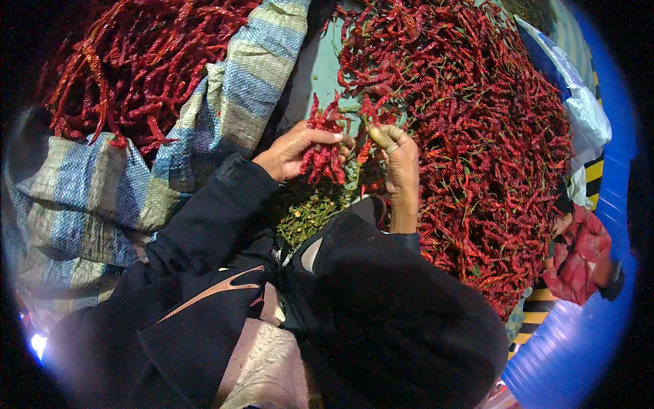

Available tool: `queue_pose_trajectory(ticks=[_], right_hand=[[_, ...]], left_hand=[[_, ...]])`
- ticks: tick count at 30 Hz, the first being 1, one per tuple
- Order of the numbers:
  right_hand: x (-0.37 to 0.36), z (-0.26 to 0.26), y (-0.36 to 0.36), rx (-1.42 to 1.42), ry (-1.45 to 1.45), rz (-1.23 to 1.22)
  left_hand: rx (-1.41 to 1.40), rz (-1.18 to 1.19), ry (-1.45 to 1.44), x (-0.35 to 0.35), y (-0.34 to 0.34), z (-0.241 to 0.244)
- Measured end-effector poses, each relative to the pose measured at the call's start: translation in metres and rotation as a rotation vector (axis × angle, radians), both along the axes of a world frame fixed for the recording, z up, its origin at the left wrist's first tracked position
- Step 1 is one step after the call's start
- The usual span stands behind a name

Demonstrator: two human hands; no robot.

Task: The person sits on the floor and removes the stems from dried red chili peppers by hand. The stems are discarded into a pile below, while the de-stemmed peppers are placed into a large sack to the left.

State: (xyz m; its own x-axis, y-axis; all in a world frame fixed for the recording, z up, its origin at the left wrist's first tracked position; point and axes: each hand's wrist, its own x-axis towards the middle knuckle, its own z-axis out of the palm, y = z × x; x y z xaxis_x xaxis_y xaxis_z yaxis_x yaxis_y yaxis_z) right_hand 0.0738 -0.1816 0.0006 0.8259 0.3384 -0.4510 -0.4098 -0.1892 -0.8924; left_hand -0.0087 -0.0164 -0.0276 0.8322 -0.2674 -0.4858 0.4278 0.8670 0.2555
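Note:
My left hand [301,148] is closed around a bunch of wrinkled dried red chillies [327,163], its thumb lying over them. Close to its right, my right hand [396,148] pinches a red chilli [366,151] between thumb and fingers; a covering or stain shows on the thumb. Beneath and below the hands lies a pile of green chilli stems [311,217]. A large heap of dried red chillies [475,153] spreads to the right of my right hand.
At the upper left, a blue-and-white striped woven sack [260,66] holds glossy red chillies [148,66]. Along the right stand a white plastic bag [587,122], a crumpled red cloth or bag [580,255], black-and-yellow striped edging [534,317] and a blue surface [557,353].

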Motion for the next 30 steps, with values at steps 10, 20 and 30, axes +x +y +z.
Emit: queue_pose_trajectory(ticks=[10, 20, 30], right_hand=[[-0.024, -0.030, 0.015, -0.375, -0.631, 0.116], [-0.050, 0.006, 0.006, -0.406, -0.278, 0.274], [-0.045, 0.016, 0.005, -0.174, -0.557, 0.422]], left_hand=[[0.357, -0.014, -0.068, -0.002, -0.014, -0.008], [0.297, 0.106, 0.042, -0.004, -0.010, -0.010], [0.039, 0.099, 0.018, -0.004, -0.007, -0.007]])
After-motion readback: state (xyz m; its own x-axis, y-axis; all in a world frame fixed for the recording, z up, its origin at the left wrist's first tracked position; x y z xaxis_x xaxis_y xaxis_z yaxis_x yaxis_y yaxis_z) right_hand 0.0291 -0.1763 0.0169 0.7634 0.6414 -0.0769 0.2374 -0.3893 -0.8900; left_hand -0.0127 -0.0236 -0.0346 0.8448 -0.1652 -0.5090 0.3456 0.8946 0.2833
